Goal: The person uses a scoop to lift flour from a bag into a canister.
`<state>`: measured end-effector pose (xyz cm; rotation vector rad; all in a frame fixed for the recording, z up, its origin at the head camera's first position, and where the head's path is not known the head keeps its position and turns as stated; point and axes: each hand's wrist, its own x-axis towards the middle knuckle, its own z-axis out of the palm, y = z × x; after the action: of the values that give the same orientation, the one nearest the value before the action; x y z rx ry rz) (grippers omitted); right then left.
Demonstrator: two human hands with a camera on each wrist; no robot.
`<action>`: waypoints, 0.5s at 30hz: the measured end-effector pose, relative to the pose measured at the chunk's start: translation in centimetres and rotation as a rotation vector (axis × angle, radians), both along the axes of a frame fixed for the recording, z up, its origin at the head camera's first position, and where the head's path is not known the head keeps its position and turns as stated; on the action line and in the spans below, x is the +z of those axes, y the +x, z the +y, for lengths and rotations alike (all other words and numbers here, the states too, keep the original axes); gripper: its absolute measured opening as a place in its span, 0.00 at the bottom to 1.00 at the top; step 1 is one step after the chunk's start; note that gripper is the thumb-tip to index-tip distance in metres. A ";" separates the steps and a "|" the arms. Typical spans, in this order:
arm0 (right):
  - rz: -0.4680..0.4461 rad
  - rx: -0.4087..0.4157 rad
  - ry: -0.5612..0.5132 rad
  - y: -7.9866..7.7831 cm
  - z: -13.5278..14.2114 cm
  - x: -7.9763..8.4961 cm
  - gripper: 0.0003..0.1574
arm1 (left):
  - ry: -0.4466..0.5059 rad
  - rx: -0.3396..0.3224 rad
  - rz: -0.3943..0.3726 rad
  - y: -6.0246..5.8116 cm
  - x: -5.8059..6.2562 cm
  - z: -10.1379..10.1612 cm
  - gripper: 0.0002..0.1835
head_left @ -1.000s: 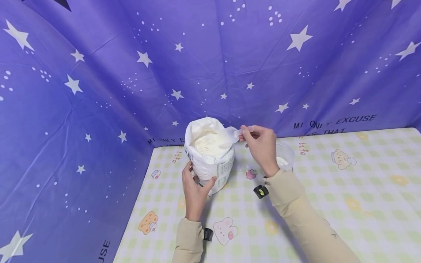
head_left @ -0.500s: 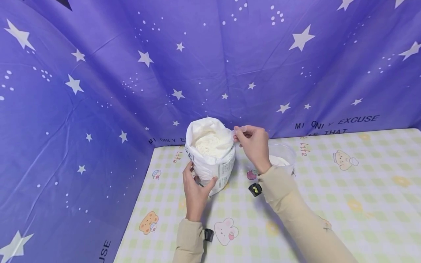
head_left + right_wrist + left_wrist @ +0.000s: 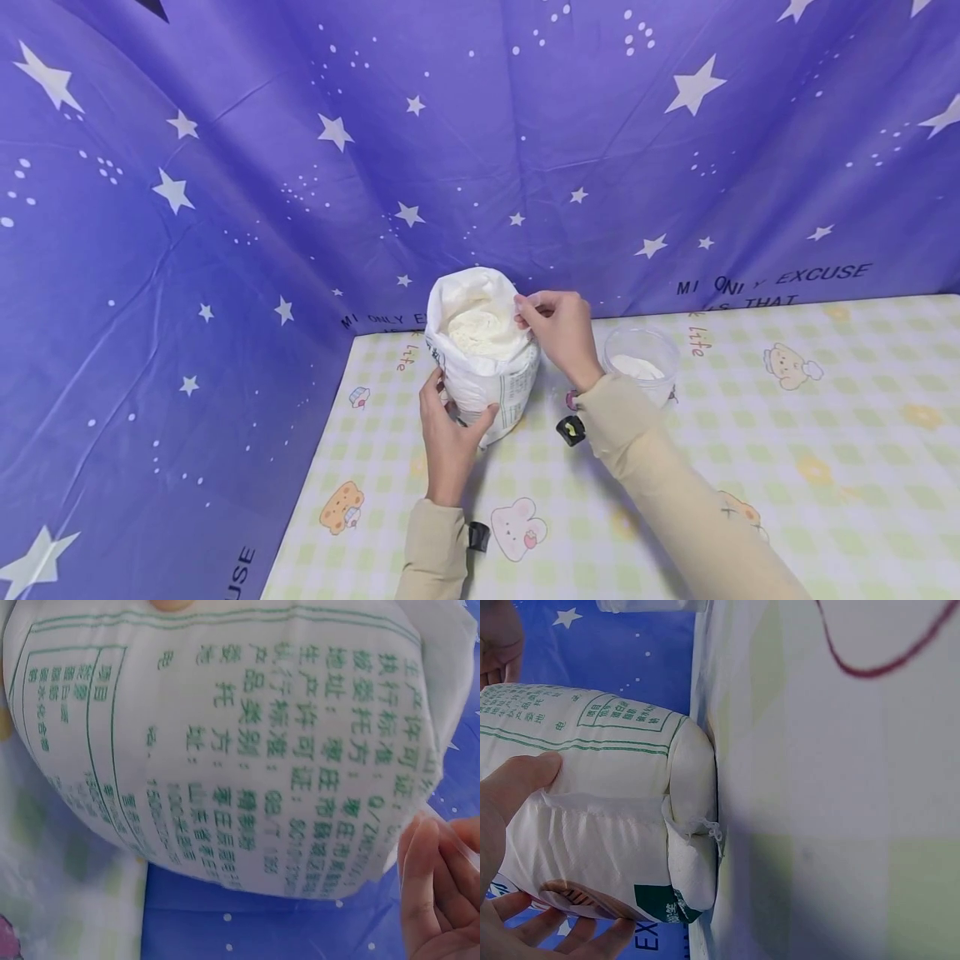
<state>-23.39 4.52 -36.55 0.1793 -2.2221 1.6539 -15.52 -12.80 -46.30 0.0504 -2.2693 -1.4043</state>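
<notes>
A white flour bag (image 3: 491, 392) stands upright with its mouth wide, showing pale flour (image 3: 480, 329) inside. My left hand (image 3: 450, 437) grips its lower front, thumb on one side and fingers round the other. In the left wrist view that thumb presses the bag (image 3: 607, 776) beside green print. At the right of the mouth, my right hand (image 3: 561, 329) pinches the handle of a translucent plastic scoop (image 3: 529, 302); the scoop's head is hidden at the bag's rim. The right wrist view shows the right hand (image 3: 439, 889) close beside the bag's printed side.
A clear round tub (image 3: 662, 390) with white powder (image 3: 636, 367) stands right of the bag, partly behind the right sleeve (image 3: 637, 433). A checked tablecloth (image 3: 840, 517) covers the table. A purple star-patterned curtain (image 3: 465, 150) hangs right behind the bag.
My right hand has moved left to the bag, and the scoop's head, earlier visible over the rim, has gone from sight. More of the tub shows. The left hand keeps its grip.
</notes>
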 end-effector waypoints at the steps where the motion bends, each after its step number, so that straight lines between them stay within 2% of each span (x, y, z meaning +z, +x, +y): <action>1: -0.008 0.003 0.008 0.0 -0.1 0.0 0.15 | 0.001 0.001 -0.001 0.0 0.0 0.0 0.50; 9: -0.032 0.010 0.107 -0.1 -1.0 -0.1 0.16 | 0.010 -0.008 -0.002 0.1 0.1 0.1 0.50; 15: -0.060 0.029 0.095 0.0 -1.1 -0.1 0.17 | 0.007 -0.014 0.008 0.1 0.0 0.0 0.50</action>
<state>-23.37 3.37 -36.61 0.1898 -2.3557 1.5889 -15.47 -12.79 -46.28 0.0308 -2.2624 -1.4175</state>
